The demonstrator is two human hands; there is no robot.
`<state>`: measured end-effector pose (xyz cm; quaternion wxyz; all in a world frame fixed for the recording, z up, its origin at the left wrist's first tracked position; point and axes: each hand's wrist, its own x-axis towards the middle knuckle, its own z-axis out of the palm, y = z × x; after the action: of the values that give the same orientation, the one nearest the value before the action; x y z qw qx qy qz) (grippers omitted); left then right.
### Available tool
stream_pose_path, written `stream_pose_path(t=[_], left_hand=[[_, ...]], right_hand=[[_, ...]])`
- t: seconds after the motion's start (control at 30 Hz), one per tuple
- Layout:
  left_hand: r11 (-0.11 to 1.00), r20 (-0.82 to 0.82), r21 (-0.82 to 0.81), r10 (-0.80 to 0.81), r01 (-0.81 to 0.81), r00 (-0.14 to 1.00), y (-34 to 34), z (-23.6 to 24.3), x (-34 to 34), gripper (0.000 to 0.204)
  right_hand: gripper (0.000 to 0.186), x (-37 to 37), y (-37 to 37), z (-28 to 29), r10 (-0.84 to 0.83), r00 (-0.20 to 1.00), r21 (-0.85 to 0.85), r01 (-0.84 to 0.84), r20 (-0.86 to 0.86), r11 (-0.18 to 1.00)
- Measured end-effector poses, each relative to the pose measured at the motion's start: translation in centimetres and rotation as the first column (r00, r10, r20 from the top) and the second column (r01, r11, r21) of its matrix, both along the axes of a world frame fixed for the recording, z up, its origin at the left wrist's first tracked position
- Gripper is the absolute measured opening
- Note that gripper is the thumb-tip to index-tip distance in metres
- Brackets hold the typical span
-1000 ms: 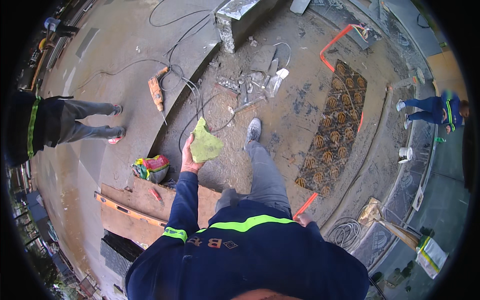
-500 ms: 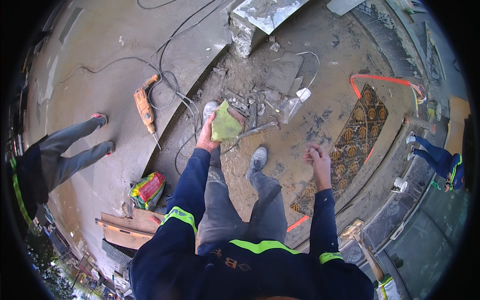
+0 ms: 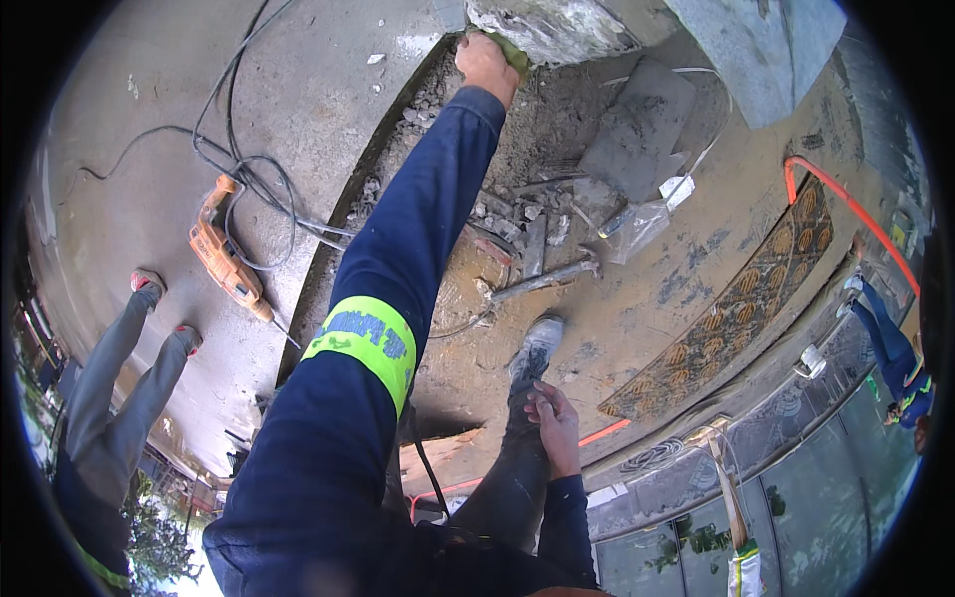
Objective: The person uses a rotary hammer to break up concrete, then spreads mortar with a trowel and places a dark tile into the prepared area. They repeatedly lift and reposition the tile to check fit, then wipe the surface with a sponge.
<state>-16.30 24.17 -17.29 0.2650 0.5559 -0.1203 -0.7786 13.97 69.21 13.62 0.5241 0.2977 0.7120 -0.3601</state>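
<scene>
My left arm stretches far forward, and its hand point(image 3: 485, 68) is closed around a yellow-green irregular piece point(image 3: 513, 54). Most of that piece is hidden by the hand; its material is hard to tell. It is at the foot of a rough, pale block point(image 3: 557, 30), by the slab's edge. Near my right leg, my right hand point(image 3: 554, 418) has its fingers curled in and nothing shows in them. A hammer point(image 3: 545, 281) lies on the dirt between my hands, beside broken rubble point(image 3: 512, 224).
An orange drill point(image 3: 227, 261) with a looped cable point(image 3: 227, 139) lies on the left slab. A grey sheet point(image 3: 642, 124), a clear plastic bag point(image 3: 642, 231) and a patterned board point(image 3: 726, 318) lie to the right. One person point(image 3: 119, 388) stands left, another point(image 3: 895, 348) far right.
My left hand has carried the yellow-green piece forward to the foot of the block. My right hand has come down and inward, close to my leg. My view has shifted with my body.
</scene>
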Motion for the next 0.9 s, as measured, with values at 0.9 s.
stream_pose_path(t=[0.9], left_hand=[[0.953, -0.205, 0.2, 0.267, -0.226, 0.942, 1.4, 29.4, 2.8, 0.019]], right_hand=[[0.033, -0.8, 2.4, 12.3, 0.143, 0.978, 0.04, -0.15, 0.154, 0.988]])
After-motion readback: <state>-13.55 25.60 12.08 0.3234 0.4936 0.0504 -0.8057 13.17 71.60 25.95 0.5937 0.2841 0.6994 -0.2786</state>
